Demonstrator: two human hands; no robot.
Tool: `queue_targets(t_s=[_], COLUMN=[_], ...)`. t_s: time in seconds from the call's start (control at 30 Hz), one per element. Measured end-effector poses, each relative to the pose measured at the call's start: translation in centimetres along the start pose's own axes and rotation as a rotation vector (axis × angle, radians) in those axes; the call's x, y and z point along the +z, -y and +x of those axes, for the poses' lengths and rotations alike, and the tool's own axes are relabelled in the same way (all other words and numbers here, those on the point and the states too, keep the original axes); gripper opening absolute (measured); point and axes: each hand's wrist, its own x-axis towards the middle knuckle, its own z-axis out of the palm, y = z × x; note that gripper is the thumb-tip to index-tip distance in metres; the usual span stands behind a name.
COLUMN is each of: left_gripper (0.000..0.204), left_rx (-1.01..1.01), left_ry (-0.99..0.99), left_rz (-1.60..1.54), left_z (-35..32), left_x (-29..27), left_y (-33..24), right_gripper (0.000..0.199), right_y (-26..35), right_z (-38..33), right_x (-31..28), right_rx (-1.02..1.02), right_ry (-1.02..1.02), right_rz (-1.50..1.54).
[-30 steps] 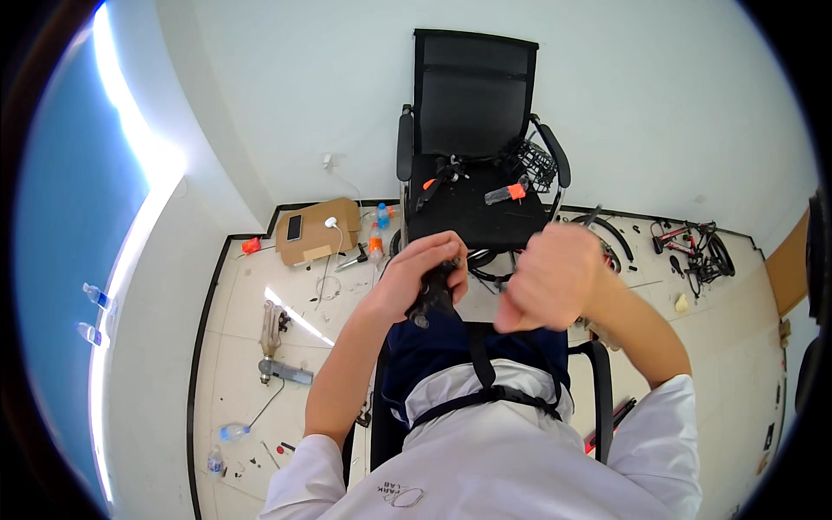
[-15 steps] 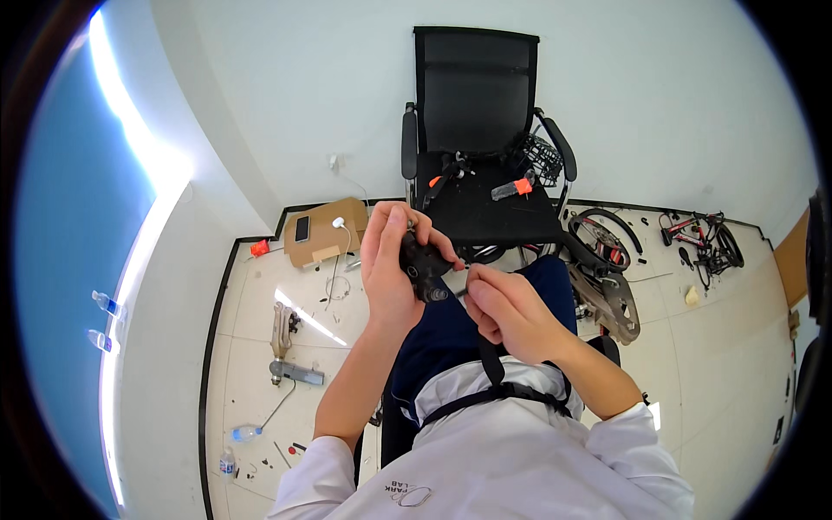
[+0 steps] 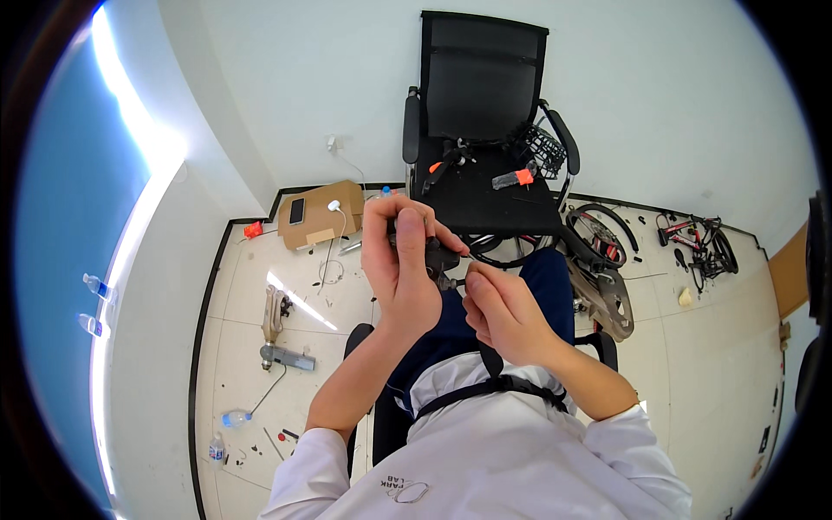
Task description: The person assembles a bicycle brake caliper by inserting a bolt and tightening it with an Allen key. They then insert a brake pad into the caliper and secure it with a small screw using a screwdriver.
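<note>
My left hand (image 3: 406, 273) is wrapped round a black mechanical part (image 3: 444, 258), which looks like a small bicycle component. Its kind cannot be made out, since the fingers and thumb cover much of it. A small metal end sticks out at its lower side. Close beside that end, my right hand (image 3: 511, 319) is closed in a pinch. What it grips is almost wholly hidden; only a thin dark tip shows by the thumb. Both hands are held above my lap, nearly touching.
A black mesh chair (image 3: 481, 87) faces me, with a wire basket (image 3: 546, 154) and an orange-and-black item (image 3: 513, 179) on its seat. Cardboard (image 3: 319, 227) bearing a phone (image 3: 297, 211) lies left. Bicycle parts (image 3: 698, 238) are spread right; metal parts (image 3: 288, 357) and bottles (image 3: 235, 419) lie lower left.
My left hand has turned the black part, so the thumb now covers more of it and its metal end points toward my right hand. The right hand stays close to it. The view has shifted slightly.
</note>
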Motion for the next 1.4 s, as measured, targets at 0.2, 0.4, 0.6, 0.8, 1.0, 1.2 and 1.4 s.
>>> queue_targets(t_s=[0.2,0.4,0.6,0.8,1.0,1.2,1.4], left_gripper=[0.024,0.025,0.028,0.022,0.022,0.021,0.020], left_rx=[-0.146,-0.629,-1.032,-0.783,-0.416,-0.247,-0.168], left_ry=[0.020,0.014,-0.007,-0.043,-0.027,0.014,-0.026], left_rz=[-0.030,-0.314,-0.388,-0.445,-0.285,-0.220,-0.154], left_z=[0.5,0.6,0.4,0.8,0.3,0.0,-0.6], left_x=[0.2,-0.2,-1.0,-0.8,0.3,0.2,0.7], left_y=[-0.4,0.0,2.6,1.6,0.1,0.5,0.8], right_gripper=[0.017,0.016,0.022,0.017,0.026,0.024,0.023], right_y=[-0.5,-1.4,2.6,2.9,0.5,0.5,-0.2], right_z=[0.3,0.9,1.6,-0.5,-1.8,-1.4,-1.5], right_x=[-0.3,-1.9,-5.7,-6.8,-3.0,-1.6,-0.9], right_rx=[-0.326,-0.723,-1.247,-0.242,0.280,0.238,0.031], right_ry=[-0.090,-0.095,-0.140,-0.084,0.208,0.121,0.011], right_rz=[-0.376,-0.796,-1.158,-0.235,0.597,0.405,0.065])
